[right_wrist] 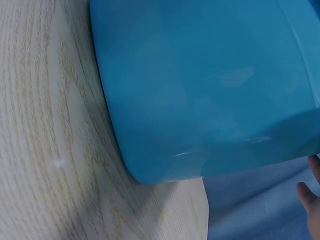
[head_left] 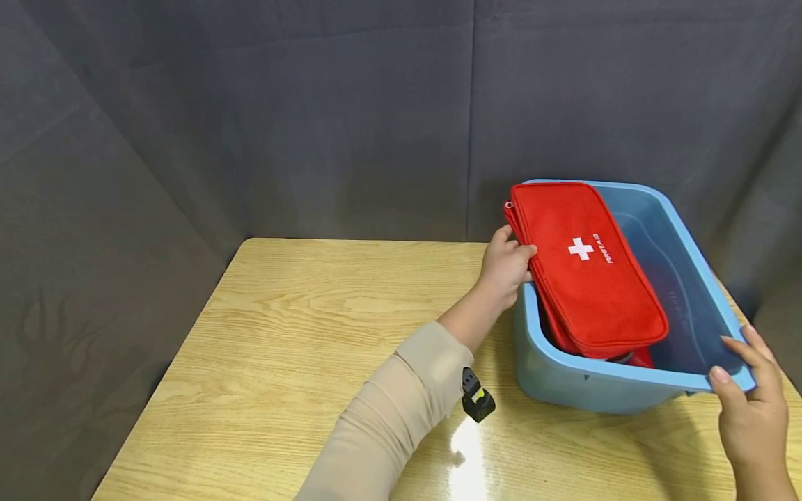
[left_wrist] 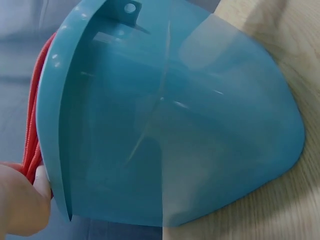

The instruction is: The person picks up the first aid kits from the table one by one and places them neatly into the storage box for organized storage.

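A red first aid pouch [head_left: 595, 292] with a white cross lies tilted in the left part of a blue plastic bin [head_left: 711, 278], its left edge over the rim. My left hand [head_left: 506, 264] pinches that left edge, thumb on top and fingers beneath. In the left wrist view, the left hand [left_wrist: 22, 202] holds the pouch's red edge [left_wrist: 32, 115] beside the bin's rim. At the near right corner of the bin, my right hand [head_left: 755, 396] grips the rim between thumb and fingers. Only fingertips of the right hand [right_wrist: 312, 200] show in the right wrist view.
The bin stands on the right side of a light wood table [head_left: 313, 334]. Below the pouch, something red and shiny [head_left: 642, 358] shows inside the bin, mostly hidden. A dark grey curtain [head_left: 357, 125] hangs behind the table and along its sides.
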{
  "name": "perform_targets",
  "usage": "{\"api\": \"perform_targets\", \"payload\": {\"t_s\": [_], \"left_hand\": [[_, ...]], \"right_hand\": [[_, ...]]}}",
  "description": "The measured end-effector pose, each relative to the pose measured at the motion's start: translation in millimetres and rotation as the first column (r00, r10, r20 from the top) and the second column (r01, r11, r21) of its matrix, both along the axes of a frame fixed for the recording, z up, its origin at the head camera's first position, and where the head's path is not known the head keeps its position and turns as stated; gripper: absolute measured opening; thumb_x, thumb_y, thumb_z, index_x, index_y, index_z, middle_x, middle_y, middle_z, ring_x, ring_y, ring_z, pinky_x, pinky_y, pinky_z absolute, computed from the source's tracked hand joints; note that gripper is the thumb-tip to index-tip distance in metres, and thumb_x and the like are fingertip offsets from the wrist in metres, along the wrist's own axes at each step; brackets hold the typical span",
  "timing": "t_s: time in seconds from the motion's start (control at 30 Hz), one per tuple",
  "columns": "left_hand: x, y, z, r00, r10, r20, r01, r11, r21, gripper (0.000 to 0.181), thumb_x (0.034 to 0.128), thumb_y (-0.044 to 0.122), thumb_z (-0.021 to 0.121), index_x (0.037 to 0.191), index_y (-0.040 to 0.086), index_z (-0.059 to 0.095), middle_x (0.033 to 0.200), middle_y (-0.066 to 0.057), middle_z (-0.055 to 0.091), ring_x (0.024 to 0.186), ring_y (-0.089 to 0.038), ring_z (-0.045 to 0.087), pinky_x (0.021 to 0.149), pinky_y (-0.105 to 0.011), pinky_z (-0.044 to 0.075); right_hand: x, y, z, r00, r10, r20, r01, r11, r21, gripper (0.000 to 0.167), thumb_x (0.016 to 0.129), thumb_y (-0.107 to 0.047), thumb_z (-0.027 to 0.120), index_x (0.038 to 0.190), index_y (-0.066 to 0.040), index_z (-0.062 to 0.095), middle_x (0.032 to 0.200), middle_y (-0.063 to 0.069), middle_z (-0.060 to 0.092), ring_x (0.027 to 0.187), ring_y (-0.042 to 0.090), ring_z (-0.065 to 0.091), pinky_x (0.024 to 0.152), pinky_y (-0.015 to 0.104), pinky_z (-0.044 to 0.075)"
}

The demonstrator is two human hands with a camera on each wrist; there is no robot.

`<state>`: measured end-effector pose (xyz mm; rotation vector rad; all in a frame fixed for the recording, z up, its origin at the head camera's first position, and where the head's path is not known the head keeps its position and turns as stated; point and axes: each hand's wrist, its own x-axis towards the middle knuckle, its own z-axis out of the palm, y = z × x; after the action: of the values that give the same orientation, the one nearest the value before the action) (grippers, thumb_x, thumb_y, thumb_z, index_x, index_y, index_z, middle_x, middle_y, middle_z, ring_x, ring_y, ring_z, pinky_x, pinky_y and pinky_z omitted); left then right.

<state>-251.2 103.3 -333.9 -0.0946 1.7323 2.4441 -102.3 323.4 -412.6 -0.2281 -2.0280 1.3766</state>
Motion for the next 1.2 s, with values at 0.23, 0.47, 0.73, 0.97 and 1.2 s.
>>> {"api": "perform_targets", "payload": {"t_s": [0.23,0.47,0.73,0.97,1.2], "left_hand": [[0.7,11.7,3.0,0.998,-0.051,-0.038,0.048,0.995,-0.087,0.046,0.0829,-0.004,0.048,0.126,0.006,0.036,0.088,-0.006,0.055,0.070,-0.018,0.056,0.049,-0.024,0.043],[3.9,25.7,7.1,0.998,-0.067,-0.019,0.061,0.978,-0.201,0.054,0.0832,0.000,0.050,0.132,0.011,0.031,0.102,-0.006,0.054,0.081,-0.016,0.055,0.062,-0.026,0.046],[4.5,37.0,7.6,0.992,-0.117,-0.040,0.093,0.918,-0.385,0.054,0.0852,0.006,0.051,0.134,0.015,0.030,0.105,-0.003,0.055,0.088,-0.013,0.054,0.071,-0.025,0.046],[3.3,43.1,9.5,0.992,-0.117,-0.043,0.080,0.861,-0.503,0.047,0.0835,0.009,0.055,0.127,0.018,0.039,0.087,0.002,0.054,0.074,-0.010,0.054,0.061,-0.024,0.047],[5.0,44.9,12.6,0.990,-0.124,-0.073,0.052,0.783,-0.620,0.034,0.0818,0.012,0.058,0.114,0.014,0.048,0.097,0.001,0.054,0.081,-0.011,0.052,0.066,-0.024,0.045]], "right_hand": [[1.5,1,-0.3,1.000,0.000,0.016,0.000,1.000,-0.010,0.041,0.081,0.008,0.043,0.119,-0.004,0.050,0.134,0.003,0.032,0.117,0.013,0.032,0.088,0.009,0.028],[2.7,3,0.4,1.000,-0.002,0.002,0.002,1.000,0.003,0.041,0.080,0.008,0.044,0.118,-0.004,0.051,0.134,0.004,0.033,0.118,0.013,0.031,0.089,0.009,0.026],[4.5,6,1.3,1.000,-0.013,-0.001,0.013,1.000,-0.002,0.041,0.080,0.009,0.043,0.118,-0.005,0.051,0.134,0.004,0.033,0.117,0.013,0.032,0.089,0.009,0.026],[6.4,6,0.9,1.000,-0.029,0.011,0.029,1.000,0.004,0.040,0.081,0.005,0.045,0.118,-0.007,0.052,0.134,0.003,0.033,0.117,0.011,0.030,0.088,0.008,0.024],[7.5,7,1.7,1.000,-0.030,0.004,0.029,1.000,0.002,0.038,0.081,0.005,0.045,0.118,-0.006,0.052,0.134,0.003,0.034,0.117,0.012,0.031,0.088,0.008,0.025]]}}
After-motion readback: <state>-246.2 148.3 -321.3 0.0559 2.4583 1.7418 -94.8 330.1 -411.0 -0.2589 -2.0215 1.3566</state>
